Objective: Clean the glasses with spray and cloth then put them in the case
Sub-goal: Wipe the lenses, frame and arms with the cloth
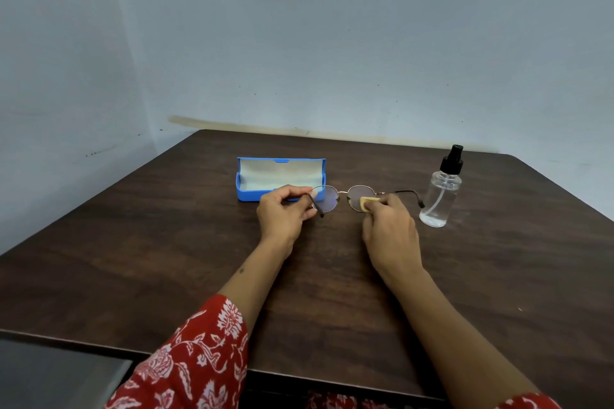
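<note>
Dark wood-grain surface (166,276) fills the lower view, pushed up against a pale blue-grey wall (332,43).

Person's forearms reach in from the near edge; a red sleeve (199,352) with white floral print covers the left upper forearm, right forearm bare.

Blue case (252,194) sits mid-surface, far side, lid open and standing up, pale lining showing. Nothing visible inside it.

Clear spray bottle (438,199) with black pump top stands upright to the right, apart from the hands, close to the tip of the right temple arm. Small amount of clear liquid at the bottom, dip tube visible.

Left hand (285,209), grip closed on the left end of the glasses (345,197), thumb and fingertips pinching at the rim/hinge, the left temple arm angling down past the thumb. Hand overlaps the front of the case in view.

Right hand (388,226), grip closed on a small yellow cloth (367,202), pressing it against the right lens. Most of the cloth is hidden under the fingers.

Glasses are thin metal-framed, round lenses, held between both hands just in front of the case, temple arms unfolded, right temple arm pointing out toward the bottle. Cannot tell if the frame touches the surface or is held just above it.
</note>
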A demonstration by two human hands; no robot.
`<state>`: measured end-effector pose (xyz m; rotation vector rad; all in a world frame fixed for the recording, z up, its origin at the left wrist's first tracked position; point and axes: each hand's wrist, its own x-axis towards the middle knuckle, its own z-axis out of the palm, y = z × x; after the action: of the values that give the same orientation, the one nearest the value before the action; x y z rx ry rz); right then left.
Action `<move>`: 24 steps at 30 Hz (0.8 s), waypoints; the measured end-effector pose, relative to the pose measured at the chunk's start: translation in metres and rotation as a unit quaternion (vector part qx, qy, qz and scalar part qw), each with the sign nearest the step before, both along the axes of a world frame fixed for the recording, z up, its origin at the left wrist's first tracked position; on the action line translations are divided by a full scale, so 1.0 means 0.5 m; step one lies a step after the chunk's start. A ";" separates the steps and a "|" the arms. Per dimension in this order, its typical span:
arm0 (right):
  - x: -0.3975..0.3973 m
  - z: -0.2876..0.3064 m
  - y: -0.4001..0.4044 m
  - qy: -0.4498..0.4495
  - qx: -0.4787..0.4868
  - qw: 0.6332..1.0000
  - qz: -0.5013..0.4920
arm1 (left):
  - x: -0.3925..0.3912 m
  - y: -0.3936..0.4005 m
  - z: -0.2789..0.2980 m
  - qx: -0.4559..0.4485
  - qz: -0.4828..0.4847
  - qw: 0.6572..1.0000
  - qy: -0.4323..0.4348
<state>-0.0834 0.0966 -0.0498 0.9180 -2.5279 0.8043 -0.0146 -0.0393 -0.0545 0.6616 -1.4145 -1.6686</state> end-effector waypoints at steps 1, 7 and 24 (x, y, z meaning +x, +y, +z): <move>-0.001 0.000 0.002 -0.006 -0.008 1.000 -0.013 | 0.000 0.001 0.001 0.001 0.001 1.000 -0.001; 0.002 -0.001 -0.003 0.000 0.043 0.999 0.024 | 0.002 0.000 0.002 -0.002 0.008 1.000 -0.004; 0.002 0.003 0.001 -0.006 0.006 1.000 -0.016 | 0.002 0.000 -0.001 -0.019 0.004 1.000 -0.010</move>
<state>-0.0824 0.0970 -0.0483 0.8771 -2.5527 0.7882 -0.0136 -0.0391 -0.0550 0.6633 -1.4514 -1.6301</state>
